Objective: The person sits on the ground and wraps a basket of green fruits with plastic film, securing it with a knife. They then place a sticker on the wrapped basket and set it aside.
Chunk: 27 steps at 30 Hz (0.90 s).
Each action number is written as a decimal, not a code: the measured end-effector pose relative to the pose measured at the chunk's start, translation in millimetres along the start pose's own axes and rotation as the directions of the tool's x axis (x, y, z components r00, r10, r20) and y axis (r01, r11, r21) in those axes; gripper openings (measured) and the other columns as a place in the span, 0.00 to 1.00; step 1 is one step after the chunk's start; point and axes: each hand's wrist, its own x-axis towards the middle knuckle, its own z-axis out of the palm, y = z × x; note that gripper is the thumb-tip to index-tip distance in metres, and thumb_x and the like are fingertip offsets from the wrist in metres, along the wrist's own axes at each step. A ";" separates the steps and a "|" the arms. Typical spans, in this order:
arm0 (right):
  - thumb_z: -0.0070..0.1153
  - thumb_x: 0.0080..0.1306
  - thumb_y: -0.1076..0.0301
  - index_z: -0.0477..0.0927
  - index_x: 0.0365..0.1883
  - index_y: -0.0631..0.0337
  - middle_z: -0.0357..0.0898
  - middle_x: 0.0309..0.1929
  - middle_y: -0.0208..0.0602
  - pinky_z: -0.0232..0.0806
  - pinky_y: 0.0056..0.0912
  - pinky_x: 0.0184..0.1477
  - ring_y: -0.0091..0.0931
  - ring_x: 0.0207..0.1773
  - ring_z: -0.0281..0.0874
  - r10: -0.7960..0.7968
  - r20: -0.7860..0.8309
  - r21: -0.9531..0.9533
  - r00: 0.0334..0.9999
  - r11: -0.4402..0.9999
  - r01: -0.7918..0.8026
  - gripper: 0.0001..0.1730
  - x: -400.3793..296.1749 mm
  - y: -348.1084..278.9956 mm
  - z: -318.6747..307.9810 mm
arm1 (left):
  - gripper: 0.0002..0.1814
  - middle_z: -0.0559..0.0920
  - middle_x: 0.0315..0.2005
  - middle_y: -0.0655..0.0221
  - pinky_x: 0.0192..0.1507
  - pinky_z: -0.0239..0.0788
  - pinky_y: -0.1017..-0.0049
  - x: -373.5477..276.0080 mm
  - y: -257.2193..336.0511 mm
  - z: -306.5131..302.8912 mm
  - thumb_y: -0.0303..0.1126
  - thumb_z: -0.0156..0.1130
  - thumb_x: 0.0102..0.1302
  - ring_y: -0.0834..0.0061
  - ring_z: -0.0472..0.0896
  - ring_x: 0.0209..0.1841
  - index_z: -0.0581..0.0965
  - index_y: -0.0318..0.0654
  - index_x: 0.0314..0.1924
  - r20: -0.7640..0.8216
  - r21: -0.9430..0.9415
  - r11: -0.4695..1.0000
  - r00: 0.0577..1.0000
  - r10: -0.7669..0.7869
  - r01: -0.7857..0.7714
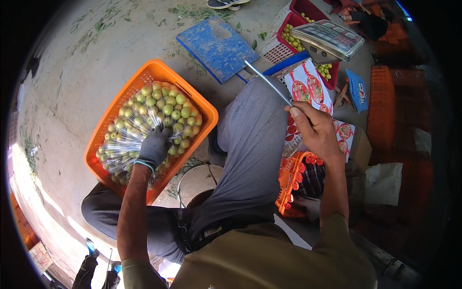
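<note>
My left hand, in a grey glove, grips the gathered neck of a clear plastic bag. The bag is full of round yellow-green fruits and fills an orange plastic crate in front of my left leg. My right hand is bare and raised above my right knee. Between its thumb and fingers is a thin metal rod, its far end pointing up and left towards the blue weighing platform.
A scale's display head stands beyond my knee, near red crates of fruit. Printed white cardboard and an orange basket with red tags are at my right. A bucket sits between my legs. Fallen leaves litter the floor.
</note>
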 end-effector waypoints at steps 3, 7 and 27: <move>0.56 0.85 0.60 0.86 0.47 0.64 0.74 0.24 0.22 0.63 0.24 0.30 0.13 0.27 0.69 0.296 -0.217 0.252 0.930 0.938 -0.240 0.15 -51.8 69.4 10.0 | 0.17 0.80 0.49 0.50 0.49 0.79 0.49 15.2 17.0 4.3 0.27 0.69 0.62 0.44 0.83 0.49 0.78 0.38 0.51 0.047 0.160 0.986 0.998 -0.042 0.034; 0.57 0.84 0.60 0.77 0.40 0.63 0.81 0.27 0.30 0.72 0.26 0.31 0.20 0.27 0.79 0.594 -0.115 0.530 0.796 0.715 -0.456 0.16 -127.7 163.1 88.5 | 0.15 0.79 0.45 0.51 0.45 0.79 0.51 14.9 24.9 20.9 0.24 0.68 0.58 0.47 0.83 0.46 0.76 0.36 0.46 -0.050 0.289 0.955 0.997 -0.059 0.071; 0.55 0.75 0.63 0.81 0.42 0.64 0.84 0.34 0.45 0.77 0.45 0.45 0.39 0.41 0.86 0.308 -0.045 -0.454 0.950 0.841 -0.294 0.12 -230.6 416.7 330.1 | 0.12 0.81 0.47 0.52 0.52 0.74 0.51 -85.2 31.8 27.6 0.28 0.66 0.68 0.44 0.81 0.50 0.80 0.37 0.50 -0.341 0.012 0.976 0.918 -0.201 0.218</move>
